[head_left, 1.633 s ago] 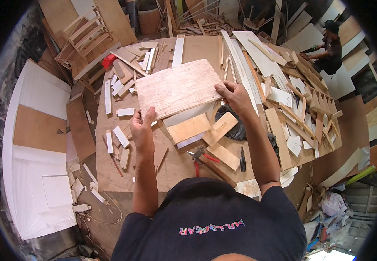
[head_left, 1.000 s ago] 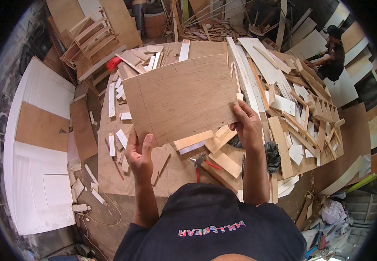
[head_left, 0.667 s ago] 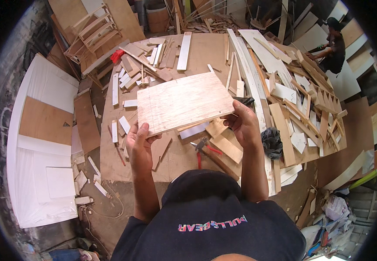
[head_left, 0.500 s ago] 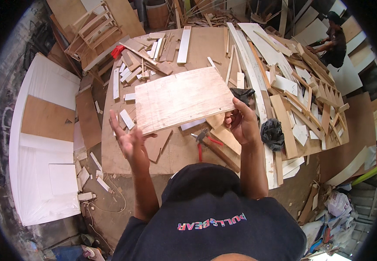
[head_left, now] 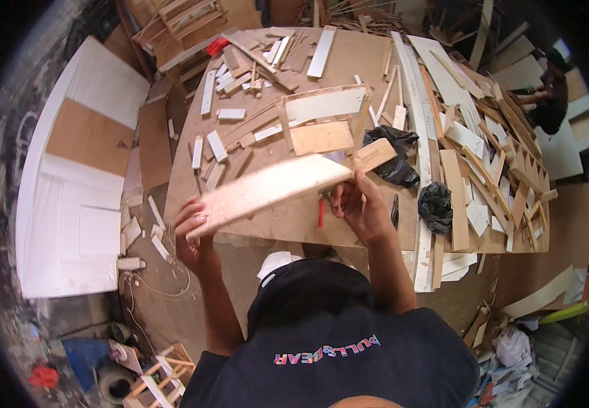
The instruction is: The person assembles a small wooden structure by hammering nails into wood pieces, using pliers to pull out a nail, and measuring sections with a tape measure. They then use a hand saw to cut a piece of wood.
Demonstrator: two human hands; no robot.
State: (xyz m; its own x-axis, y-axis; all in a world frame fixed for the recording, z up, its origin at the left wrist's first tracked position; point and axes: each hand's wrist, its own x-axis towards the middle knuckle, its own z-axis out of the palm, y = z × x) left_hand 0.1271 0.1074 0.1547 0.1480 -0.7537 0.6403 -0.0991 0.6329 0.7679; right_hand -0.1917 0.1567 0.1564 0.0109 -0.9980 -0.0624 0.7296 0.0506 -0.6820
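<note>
A pale plywood board (head_left: 274, 190) hangs between my two hands above the near part of the worktable, tilted so that its long near edge faces me and its left end sits lower. My left hand (head_left: 194, 230) is closed around that left end, fingers on the upper face. At the opposite end my right hand (head_left: 364, 207) pinches the corner between thumb and curled fingers. Just beyond the board stands a small wooden frame (head_left: 284, 126) with a light panel in it. A red tool handle (head_left: 321, 212) shows below the board; the rest of that tool is hidden.
Wood offcuts (head_left: 239, 68) cover the far left of the worktable (head_left: 359, 58). Black plastic bags (head_left: 435, 207) lie beside long white planks (head_left: 413, 109) on the right, near a heap of scrap wood (head_left: 492, 156). Another person (head_left: 551, 95) is at far right.
The board has come down toward me and tipped, so its upper face looks narrower. My left hand went from spread fingers at its end to a closed grip. The view has shifted.
</note>
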